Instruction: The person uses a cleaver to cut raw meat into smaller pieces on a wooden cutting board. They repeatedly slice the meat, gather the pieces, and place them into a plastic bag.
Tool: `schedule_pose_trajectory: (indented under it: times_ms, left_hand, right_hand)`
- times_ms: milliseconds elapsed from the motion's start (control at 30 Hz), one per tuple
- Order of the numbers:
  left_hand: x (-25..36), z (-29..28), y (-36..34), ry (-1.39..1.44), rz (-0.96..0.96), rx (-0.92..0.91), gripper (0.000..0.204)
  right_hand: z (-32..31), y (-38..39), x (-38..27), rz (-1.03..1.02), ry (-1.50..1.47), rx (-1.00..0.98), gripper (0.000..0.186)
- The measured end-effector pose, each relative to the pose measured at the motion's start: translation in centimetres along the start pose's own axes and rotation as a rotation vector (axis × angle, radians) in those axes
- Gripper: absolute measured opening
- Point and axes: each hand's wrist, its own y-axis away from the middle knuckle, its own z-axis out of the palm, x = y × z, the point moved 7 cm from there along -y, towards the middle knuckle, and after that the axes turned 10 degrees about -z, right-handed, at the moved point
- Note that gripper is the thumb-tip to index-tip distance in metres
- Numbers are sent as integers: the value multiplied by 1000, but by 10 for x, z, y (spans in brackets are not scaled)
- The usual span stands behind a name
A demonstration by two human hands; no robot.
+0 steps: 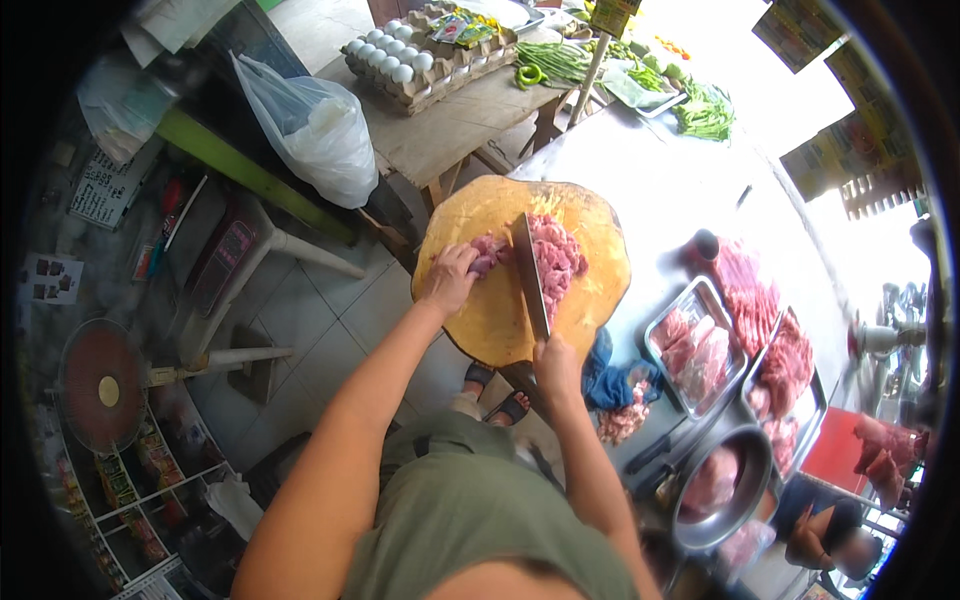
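A thick round wooden chopping block point(470, 325) stands in front of me. My right hand point(556, 362) grips the handle of a cleaver point(533, 275), its long blade pointing away from me across the block. To the right of the blade lies a heap of diced raw meat point(558, 262). On the left, my left hand point(452, 274) has its fingers curled over a smaller strip of raw meat point(488, 254), partly hidden under the fingertips. That strip reaches toward the blade.
Right of the block are a blue cloth point(612, 378), meat scraps point(624, 422), a tray of meat point(695, 350), meat slabs point(745, 285) and a metal bowl point(727, 490). Egg trays point(425, 60) and green vegetables point(555, 62) stand far off. A fan point(103, 385) is at left; a person point(830, 535) at lower right.
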Motion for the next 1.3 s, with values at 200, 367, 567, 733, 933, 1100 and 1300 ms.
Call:
schedule_pose_trajectory:
  times_ms: [200,367,567,733,933,1100,1300]
  left_hand:
    - [-6,-7,6,44,-37,100,57]
    - [-6,-4,3,119,-91,64,53]
    - [7,19,-9,146,-20,-103,55]
    - [18,11,-5,208,55,8,57]
    - [9,-15,7,159,11,-21,47]
    - [17,-8,0,84,124,8,31]
    - [18,1,-1,131,122,-89,27]
  right_hand:
    - [-55,29,-19,-118,-85,268,23]
    - [-70,14,-54,-274,-341,402,16]
    - [5,-1,-3,22,56,-27,30]
    - [-30,13,0,20,23,84,31]
    - [-78,14,-72,-282,-392,415,19]
    - [-2,-11,-52,-123,-76,121,22]
    - [-4,7,14,56,32,33,30]
